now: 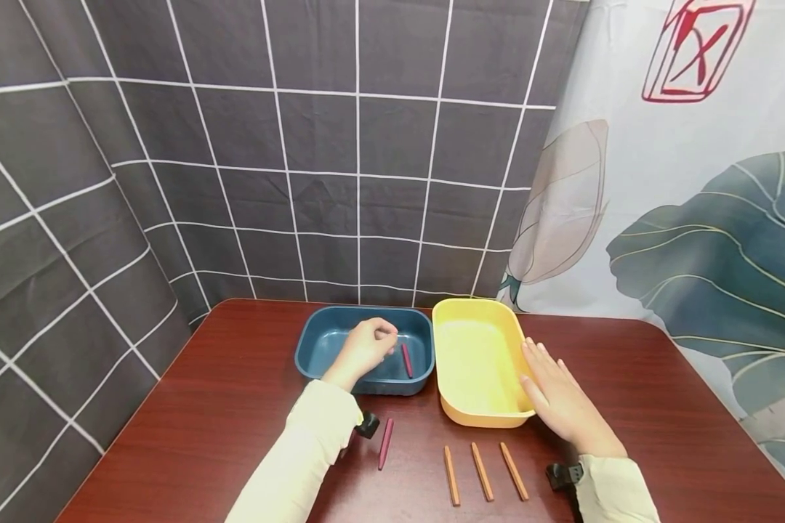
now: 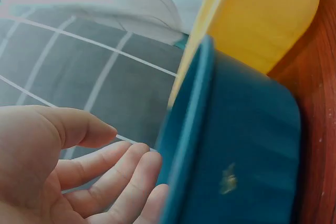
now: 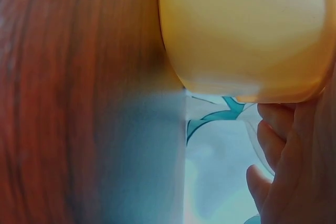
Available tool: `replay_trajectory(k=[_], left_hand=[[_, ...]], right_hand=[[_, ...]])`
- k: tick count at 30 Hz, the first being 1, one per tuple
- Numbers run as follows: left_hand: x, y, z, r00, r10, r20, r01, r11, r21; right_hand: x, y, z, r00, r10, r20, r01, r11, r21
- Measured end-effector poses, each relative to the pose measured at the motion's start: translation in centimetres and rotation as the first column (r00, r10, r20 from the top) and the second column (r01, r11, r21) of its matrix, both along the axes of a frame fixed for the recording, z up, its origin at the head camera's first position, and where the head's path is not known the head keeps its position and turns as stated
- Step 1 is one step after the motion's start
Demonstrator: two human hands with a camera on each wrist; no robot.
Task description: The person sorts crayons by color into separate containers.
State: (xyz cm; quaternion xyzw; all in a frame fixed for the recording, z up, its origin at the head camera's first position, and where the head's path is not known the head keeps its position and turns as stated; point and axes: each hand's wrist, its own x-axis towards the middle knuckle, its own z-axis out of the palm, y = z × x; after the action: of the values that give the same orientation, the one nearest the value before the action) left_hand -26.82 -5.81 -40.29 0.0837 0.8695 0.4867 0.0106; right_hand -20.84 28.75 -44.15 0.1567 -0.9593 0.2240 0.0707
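1. While left hand [image 1: 364, 343] hangs loose and empty, right hand [image 1: 562, 399] rests straight-fingered against yellow tub [image 1: 477, 356].
2. Red stick [image 1: 407, 361] lies in blue tub [image 1: 392, 387]; probably light, stiff, so pinch mid-length.

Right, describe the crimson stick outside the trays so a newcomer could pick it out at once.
On the wooden table, find the blue tray beside the yellow tray. On the blue tray's near side, beside the left sleeve, lies one slim crimson stick. Its colour sets it apart from the three orange sticks, and its place outside the tray from the similar stick inside.
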Motion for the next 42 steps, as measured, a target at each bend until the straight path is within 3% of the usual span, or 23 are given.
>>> replay_trajectory(k=[5,10,16,21,27,33,36,42], left_hand=[[1.9,-1.1,1.2,0.996,-0.010,-0.086,0.011,1.000,0.018],[4.0,-2.2,1.8,0.992,-0.022,-0.124,0.026,0.999,0.035],[6.0,-3.5,1.5,0.989,-0.067,-0.134,0.067,0.998,-0.007],[7.4,-4.8,0.8,0.986,-0.135,-0.094,0.133,0.991,-0.031],[8.0,-5.8,0.3,0.977,-0.211,-0.029,0.209,0.976,-0.055],[8.1,-6.2,-0.1,0.960,-0.281,0.004,0.278,0.945,-0.175],[8.2,-6.2,-0.4,0.961,-0.275,0.021,0.273,0.937,-0.219],[8.4,-6.0,-1.2,0.979,-0.186,0.078,0.200,0.943,-0.265]], right_hand=[[-0.1,0.1,-0.3,1.000,0.015,-0.026,-0.015,1.000,0.004],[0.0,0.1,-0.3,1.000,0.018,-0.025,-0.018,1.000,0.000],[0.0,-0.1,-0.2,1.000,0.021,-0.019,-0.021,1.000,-0.004],[0.0,-0.1,0.0,1.000,0.019,-0.011,-0.019,1.000,0.003],[0.1,0.1,0.1,1.000,0.020,-0.009,-0.020,1.000,0.001],[0.0,0.3,-0.1,1.000,0.014,-0.001,-0.014,1.000,0.009],[-0.1,0.3,-0.2,1.000,0.018,-0.005,-0.018,1.000,0.009],[-0.2,0.2,-0.1,1.000,0.023,-0.008,-0.023,1.000,0.002]])
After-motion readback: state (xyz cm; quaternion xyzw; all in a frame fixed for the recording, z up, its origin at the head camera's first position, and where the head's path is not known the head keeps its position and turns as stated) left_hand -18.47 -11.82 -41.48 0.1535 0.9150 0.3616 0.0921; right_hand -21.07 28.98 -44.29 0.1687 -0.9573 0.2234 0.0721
